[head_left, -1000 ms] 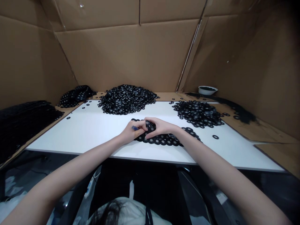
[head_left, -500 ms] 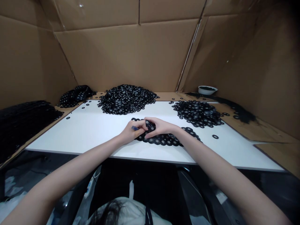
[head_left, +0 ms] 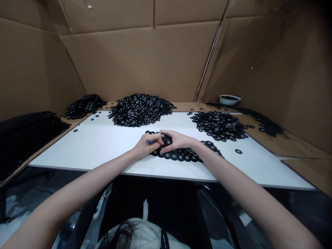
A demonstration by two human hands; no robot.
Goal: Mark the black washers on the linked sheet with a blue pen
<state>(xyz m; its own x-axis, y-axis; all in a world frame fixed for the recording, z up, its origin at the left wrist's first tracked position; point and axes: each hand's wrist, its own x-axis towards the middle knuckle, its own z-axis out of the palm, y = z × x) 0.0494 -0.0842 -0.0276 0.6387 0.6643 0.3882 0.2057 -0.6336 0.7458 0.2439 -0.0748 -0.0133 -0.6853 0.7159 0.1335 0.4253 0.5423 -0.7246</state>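
A sheet of black rings joined in rows [head_left: 180,156] lies near the front of the white table [head_left: 103,145], each ring pale in the middle. My left hand [head_left: 145,145] is closed at the sheet's left end, fingers curled into a pinch. A small dark blue thing [head_left: 149,141] shows between its fingers; its kind I cannot make out. My right hand [head_left: 178,140] curves over the sheet, with thumb and fingertips holding it on either side of some rings. Its fingertips almost meet those of my left hand. Part of the sheet is hidden under my right hand and wrist.
A large heap of loose black rings [head_left: 140,110] stands at the back, a smaller heap [head_left: 219,125] at the right. One ring [head_left: 238,151] lies alone. Black strips [head_left: 28,138] are piled at left. A white bowl [head_left: 229,100] sits back right. Cardboard walls [head_left: 135,62] surround the table.
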